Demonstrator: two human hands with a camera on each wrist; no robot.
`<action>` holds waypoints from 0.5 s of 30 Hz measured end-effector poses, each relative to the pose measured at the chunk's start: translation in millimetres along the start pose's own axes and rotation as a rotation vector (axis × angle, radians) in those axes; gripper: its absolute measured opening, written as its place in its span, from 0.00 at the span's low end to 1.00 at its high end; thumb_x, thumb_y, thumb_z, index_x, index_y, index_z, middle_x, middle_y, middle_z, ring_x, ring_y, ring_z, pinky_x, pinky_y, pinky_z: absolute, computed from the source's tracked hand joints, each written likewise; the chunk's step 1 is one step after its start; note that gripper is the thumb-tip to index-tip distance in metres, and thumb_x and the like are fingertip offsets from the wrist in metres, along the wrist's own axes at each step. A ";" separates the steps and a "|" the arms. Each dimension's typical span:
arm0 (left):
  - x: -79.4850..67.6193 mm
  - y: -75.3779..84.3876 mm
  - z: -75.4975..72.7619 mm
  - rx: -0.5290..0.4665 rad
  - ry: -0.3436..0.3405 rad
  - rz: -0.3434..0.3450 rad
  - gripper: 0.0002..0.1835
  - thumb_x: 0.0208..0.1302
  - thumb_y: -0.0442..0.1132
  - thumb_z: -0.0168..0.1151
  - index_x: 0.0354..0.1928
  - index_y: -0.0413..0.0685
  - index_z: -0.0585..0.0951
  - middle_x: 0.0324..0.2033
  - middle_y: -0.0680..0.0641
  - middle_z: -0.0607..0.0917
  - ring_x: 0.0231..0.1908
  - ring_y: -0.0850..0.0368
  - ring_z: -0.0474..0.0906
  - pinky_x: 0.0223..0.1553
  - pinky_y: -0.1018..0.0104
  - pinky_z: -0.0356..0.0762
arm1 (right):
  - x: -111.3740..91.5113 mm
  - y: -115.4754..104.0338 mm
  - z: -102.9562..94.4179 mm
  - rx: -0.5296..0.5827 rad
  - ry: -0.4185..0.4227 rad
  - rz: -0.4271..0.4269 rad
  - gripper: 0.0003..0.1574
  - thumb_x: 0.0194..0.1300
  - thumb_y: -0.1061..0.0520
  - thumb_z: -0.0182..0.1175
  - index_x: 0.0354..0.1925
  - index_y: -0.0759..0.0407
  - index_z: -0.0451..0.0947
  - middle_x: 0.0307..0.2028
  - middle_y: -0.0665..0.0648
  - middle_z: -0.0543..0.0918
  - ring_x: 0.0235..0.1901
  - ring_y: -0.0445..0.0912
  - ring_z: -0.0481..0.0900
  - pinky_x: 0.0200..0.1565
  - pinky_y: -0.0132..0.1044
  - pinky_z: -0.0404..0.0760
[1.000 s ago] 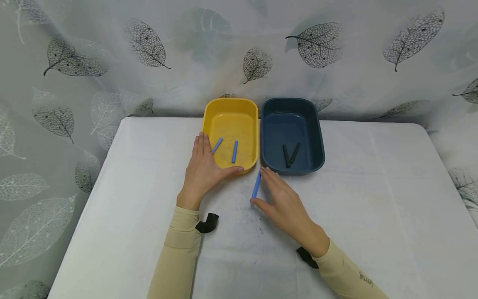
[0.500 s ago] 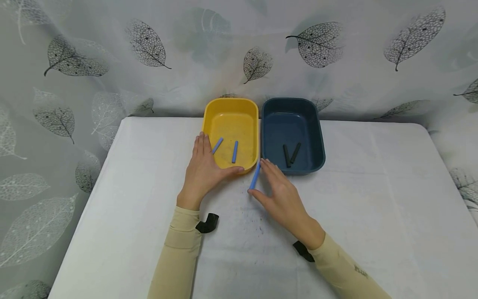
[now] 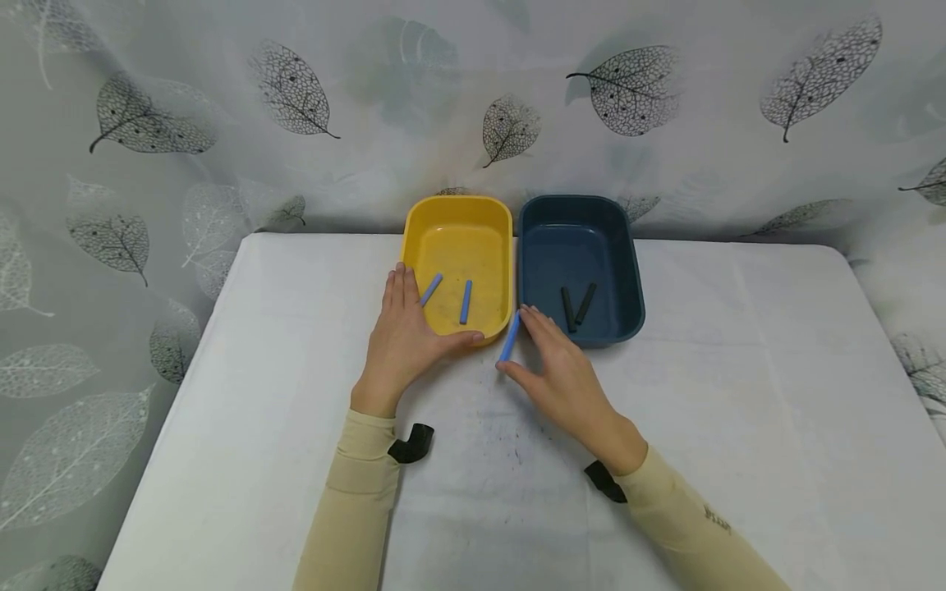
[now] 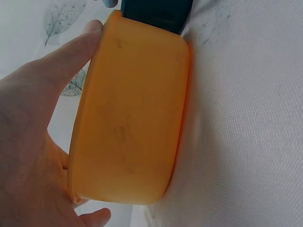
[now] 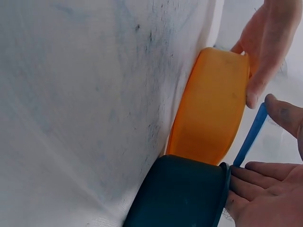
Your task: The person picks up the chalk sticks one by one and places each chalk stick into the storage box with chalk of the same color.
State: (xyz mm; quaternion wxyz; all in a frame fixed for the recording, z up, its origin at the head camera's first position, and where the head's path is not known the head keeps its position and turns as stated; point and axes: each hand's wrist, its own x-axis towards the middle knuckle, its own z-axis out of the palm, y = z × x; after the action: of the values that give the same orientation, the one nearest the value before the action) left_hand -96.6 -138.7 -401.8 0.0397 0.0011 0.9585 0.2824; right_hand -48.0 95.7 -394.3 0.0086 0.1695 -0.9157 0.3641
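My right hand (image 3: 565, 386) pinches a blue chalk stick (image 3: 510, 336) endwise between thumb and fingertips. The stick hangs tilted just in front of the gap between two boxes; in the right wrist view the same blue chalk stick (image 5: 250, 135) shows at rim height. My left hand (image 3: 402, 341) rests on the near left corner of the yellow box (image 3: 458, 212), fingers straight along its left rim and thumb on the front rim. Inside that box lie two more blue sticks (image 3: 466, 302). The dark blue box (image 3: 580, 209) beside it has two black sticks (image 3: 567, 309).
Both boxes stand side by side at the back of a white-covered table (image 3: 739, 410). Dark smudges (image 3: 510, 443) mark the cloth in front of them. Behind the table hangs a leaf-patterned curtain (image 3: 443, 98). A black strap piece (image 3: 411, 443) sticks out at the left wrist.
My right hand has moved forward with the blue chalk stick, from the table in front up to the boxes' near rims. The left hand and both boxes have stayed in place.
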 end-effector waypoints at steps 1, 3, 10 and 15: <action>-0.2 -0.1 0.2 0.000 0.001 -0.001 0.79 0.43 0.79 0.70 0.81 0.37 0.39 0.82 0.38 0.39 0.82 0.43 0.37 0.77 0.43 0.56 | 0.8 0.6 0.3 0.001 0.003 -0.001 0.52 0.63 0.50 0.73 0.75 0.69 0.61 0.73 0.69 0.67 0.74 0.60 0.65 0.71 0.57 0.69; -0.4 -0.3 0.5 0.001 0.002 -0.002 0.79 0.43 0.79 0.70 0.81 0.37 0.39 0.82 0.38 0.40 0.82 0.43 0.37 0.77 0.42 0.57 | 2.5 1.6 0.9 0.001 0.006 -0.002 0.52 0.64 0.49 0.72 0.75 0.68 0.61 0.73 0.69 0.67 0.74 0.60 0.65 0.71 0.57 0.69; -1.1 -0.4 0.6 0.001 0.002 -0.004 0.79 0.43 0.79 0.70 0.81 0.37 0.39 0.82 0.37 0.40 0.82 0.43 0.36 0.77 0.42 0.57 | 8.7 1.8 0.1 0.019 -0.018 0.023 0.51 0.66 0.48 0.71 0.76 0.67 0.60 0.74 0.70 0.66 0.75 0.60 0.65 0.71 0.58 0.68; -1.2 -0.2 0.0 -0.004 0.007 0.006 0.79 0.43 0.78 0.71 0.81 0.36 0.39 0.82 0.37 0.40 0.82 0.43 0.36 0.76 0.42 0.57 | 14.4 2.5 -1.0 0.031 -0.034 0.032 0.50 0.67 0.49 0.69 0.76 0.68 0.59 0.74 0.70 0.65 0.75 0.60 0.64 0.71 0.57 0.69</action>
State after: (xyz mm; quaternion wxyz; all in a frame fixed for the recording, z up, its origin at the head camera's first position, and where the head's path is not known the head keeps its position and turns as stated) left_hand -95.3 -138.9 -401.8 0.0356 0.0029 0.9580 0.2846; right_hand -62.5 93.7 -393.2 -0.0154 0.1613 -0.9125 0.3755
